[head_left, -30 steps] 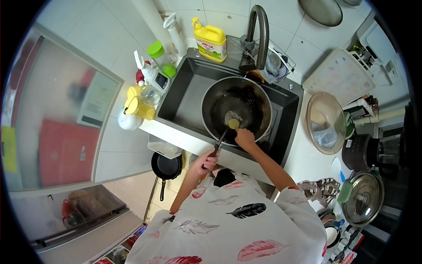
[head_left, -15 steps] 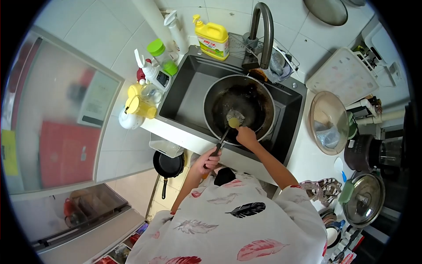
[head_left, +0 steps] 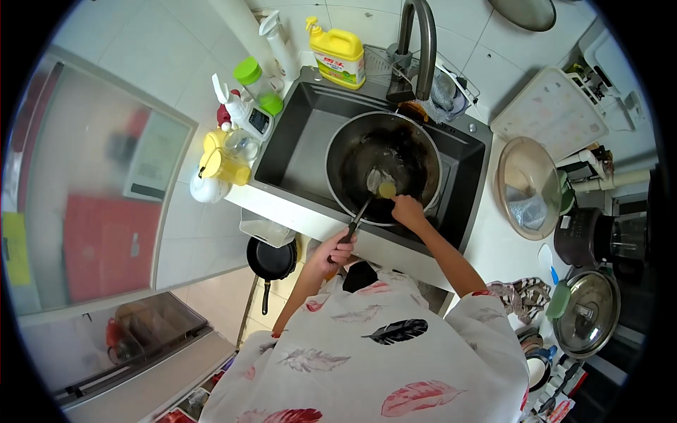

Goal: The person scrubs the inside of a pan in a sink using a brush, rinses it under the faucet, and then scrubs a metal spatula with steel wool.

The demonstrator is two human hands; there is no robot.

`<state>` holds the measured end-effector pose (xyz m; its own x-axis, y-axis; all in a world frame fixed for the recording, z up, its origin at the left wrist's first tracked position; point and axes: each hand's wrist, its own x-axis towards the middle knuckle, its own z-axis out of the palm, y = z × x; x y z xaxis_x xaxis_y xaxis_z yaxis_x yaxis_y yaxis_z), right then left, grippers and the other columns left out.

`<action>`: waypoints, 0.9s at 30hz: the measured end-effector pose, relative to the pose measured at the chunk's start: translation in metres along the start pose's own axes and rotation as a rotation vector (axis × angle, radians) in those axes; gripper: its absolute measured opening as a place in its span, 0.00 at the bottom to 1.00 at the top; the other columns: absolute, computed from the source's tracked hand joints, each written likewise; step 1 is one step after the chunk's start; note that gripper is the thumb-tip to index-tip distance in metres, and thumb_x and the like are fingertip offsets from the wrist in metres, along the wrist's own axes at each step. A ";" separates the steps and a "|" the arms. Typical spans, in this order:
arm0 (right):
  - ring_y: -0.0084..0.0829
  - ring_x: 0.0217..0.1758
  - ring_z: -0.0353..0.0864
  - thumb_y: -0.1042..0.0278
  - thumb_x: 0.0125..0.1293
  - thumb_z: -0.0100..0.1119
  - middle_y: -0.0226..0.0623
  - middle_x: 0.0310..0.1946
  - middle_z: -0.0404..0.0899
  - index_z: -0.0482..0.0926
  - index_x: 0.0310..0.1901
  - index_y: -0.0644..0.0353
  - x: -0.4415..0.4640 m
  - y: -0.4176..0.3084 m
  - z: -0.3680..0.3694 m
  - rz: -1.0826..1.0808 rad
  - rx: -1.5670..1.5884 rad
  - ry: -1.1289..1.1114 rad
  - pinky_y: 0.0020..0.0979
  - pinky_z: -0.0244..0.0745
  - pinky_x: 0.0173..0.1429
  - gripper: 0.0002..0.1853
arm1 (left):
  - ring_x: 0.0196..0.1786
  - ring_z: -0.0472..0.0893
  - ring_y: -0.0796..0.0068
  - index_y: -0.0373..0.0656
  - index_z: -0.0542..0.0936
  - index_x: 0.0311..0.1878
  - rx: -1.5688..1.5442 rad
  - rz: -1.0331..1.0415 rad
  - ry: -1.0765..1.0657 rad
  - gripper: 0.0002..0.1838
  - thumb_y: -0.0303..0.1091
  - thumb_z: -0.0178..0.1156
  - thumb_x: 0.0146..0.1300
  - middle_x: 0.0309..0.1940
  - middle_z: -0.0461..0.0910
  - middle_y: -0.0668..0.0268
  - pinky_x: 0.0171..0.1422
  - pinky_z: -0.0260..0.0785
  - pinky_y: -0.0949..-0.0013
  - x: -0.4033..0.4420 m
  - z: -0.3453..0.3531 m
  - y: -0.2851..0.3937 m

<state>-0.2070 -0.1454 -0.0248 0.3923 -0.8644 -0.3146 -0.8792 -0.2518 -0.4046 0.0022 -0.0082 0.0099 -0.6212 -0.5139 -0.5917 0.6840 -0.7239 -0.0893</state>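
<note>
A large dark wok (head_left: 416,155) sits in the grey sink (head_left: 300,134), its inside stained. My left hand (head_left: 333,249) is wrapped round the black handle of a metal utensil (head_left: 364,209), whose head lies inside the wok. Over the wok's near side, my right hand (head_left: 407,210) is closed on a small round yellowish scrubber (head_left: 387,189), which is beside the utensil's head. The dark faucet (head_left: 427,56) arches above the far rim of the wok.
Left of the sink stand a spray bottle (head_left: 247,116), a green-lidded jar (head_left: 257,84) and yellow cups (head_left: 226,166). A yellow detergent jug (head_left: 338,56) is behind. On the right are a basin (head_left: 506,169) and a glass lid (head_left: 599,317). A frying pan (head_left: 271,259) hangs low left.
My right hand and the scrubber have moved a little to the right and up, off the utensil's head to its right side. My left hand still holds the handle.
</note>
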 end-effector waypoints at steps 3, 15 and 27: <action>0.45 0.30 0.79 0.72 0.43 0.57 0.48 0.25 0.78 0.77 0.26 0.66 0.021 0.012 -0.005 0.006 -0.099 0.013 0.38 0.75 0.35 0.08 | 0.09 0.56 0.90 0.41 0.67 0.36 0.002 -0.010 -0.025 0.15 0.46 0.45 0.65 0.12 0.58 0.77 0.08 0.49 0.87 0.001 0.000 0.002; 0.49 0.34 0.77 0.74 0.48 0.47 0.53 0.27 0.76 0.79 0.42 0.56 0.010 -0.013 0.011 -0.113 0.154 -0.029 0.42 0.73 0.40 0.17 | 0.10 0.55 0.91 0.40 0.68 0.37 -0.041 -0.037 -0.068 0.17 0.47 0.45 0.65 0.13 0.57 0.78 0.09 0.46 0.88 0.001 -0.002 0.002; 0.49 0.41 0.76 0.70 0.50 0.50 0.52 0.34 0.77 0.77 0.41 0.63 0.051 0.044 -0.021 0.159 0.148 0.093 0.42 0.71 0.45 0.15 | 0.09 0.54 0.88 0.42 0.69 0.37 0.353 0.160 0.259 0.12 0.43 0.50 0.62 0.12 0.57 0.77 0.10 0.44 0.84 -0.011 0.021 -0.013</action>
<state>-0.2312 -0.2095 -0.0409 0.2193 -0.9262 -0.3067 -0.8762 -0.0486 -0.4795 -0.0076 -0.0031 0.0346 -0.3720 -0.5323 -0.7604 0.5636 -0.7805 0.2706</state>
